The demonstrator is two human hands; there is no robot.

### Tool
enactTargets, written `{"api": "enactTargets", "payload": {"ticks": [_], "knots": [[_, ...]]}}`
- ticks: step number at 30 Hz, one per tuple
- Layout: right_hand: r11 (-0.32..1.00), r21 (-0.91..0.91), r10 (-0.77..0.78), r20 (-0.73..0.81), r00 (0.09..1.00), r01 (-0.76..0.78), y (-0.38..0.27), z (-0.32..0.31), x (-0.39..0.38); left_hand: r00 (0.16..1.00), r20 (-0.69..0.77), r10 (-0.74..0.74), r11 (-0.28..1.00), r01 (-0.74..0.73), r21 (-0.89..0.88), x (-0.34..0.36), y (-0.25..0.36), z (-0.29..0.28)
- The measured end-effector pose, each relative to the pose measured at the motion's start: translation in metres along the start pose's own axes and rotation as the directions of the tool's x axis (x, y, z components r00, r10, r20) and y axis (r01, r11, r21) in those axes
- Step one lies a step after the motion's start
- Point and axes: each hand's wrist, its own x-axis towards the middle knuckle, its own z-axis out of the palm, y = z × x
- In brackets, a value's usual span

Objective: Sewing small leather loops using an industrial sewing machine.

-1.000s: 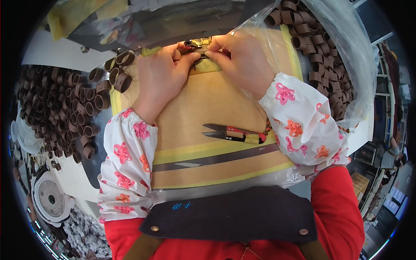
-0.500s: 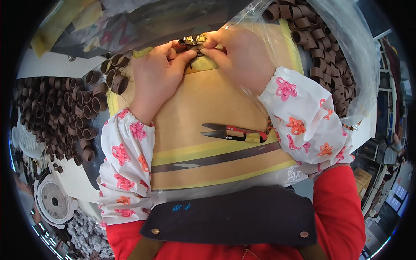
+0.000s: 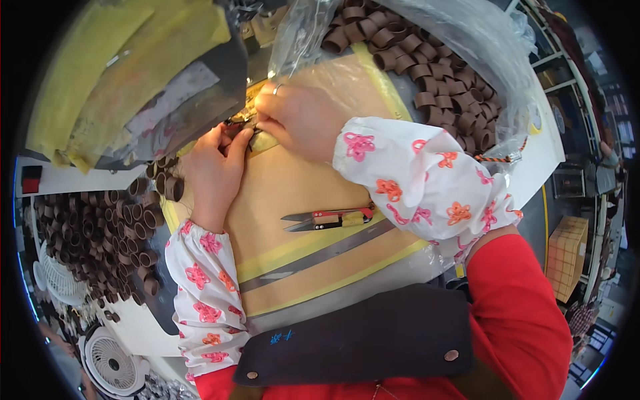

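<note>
At the lit needle area of a sewing machine [image 3: 233, 120], my left hand [image 3: 217, 173] pinches a small dark brown strip piece [image 3: 233, 131] between thumb and fingers. My right hand [image 3: 300, 119], a ring on one finger, is closed just beside it, close to the metal parts. Its fingertips are bent inward, and what they grip is hidden. Red-and-black thread snips [image 3: 330, 219] lie on the tan work surface [image 3: 293, 183] below my hands, blades pointing left.
Many brown loops [image 3: 93, 230] are heaped on the left; more brown loops [image 3: 440, 80] sit in clear plastic [image 3: 480, 40] at the right. The machine's head [image 3: 153, 100], with yellow tape, overhangs the upper left. A white fan [image 3: 110, 360] stands at the lower left.
The view has turned, so the machine and hands now appear further left. My right hand has shifted slightly around the needle area, its fingers more curled. My left hand stays at the brown piece.
</note>
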Motion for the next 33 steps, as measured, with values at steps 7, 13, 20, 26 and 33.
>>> {"api": "enactTargets", "payload": {"ticks": [7,13,20,26,33], "knots": [[0.993,0.083,0.069,0.202,0.977,-0.087,-0.018,-0.013,-0.006,0.981,-0.067,0.18,0.958,-0.16,0.239,-0.034,0.007,-0.018],[0.925,-0.372,-0.071,0.017,0.997,0.072,0.016,-0.074,0.0,0.998,-0.027,0.056,0.914,-0.04,0.405,-0.063,-0.038,-0.082],[0.727,-0.686,0.006,0.039,0.999,0.023,0.071,-0.133,-0.001,0.969,-0.062,0.238,0.932,-0.21,0.296,-0.034,0.006,-0.068],[0.778,-0.624,-0.12,-0.021,0.993,0.081,0.072,-0.12,0.02,0.987,-0.057,0.153,0.963,-0.137,0.232,-0.021,0.004,-0.003],[0.957,0.139,0.212,0.263,0.941,-0.255,-0.018,-0.042,0.006,0.966,-0.076,0.245,0.938,-0.217,0.27,-0.012,-0.004,-0.005]]}}
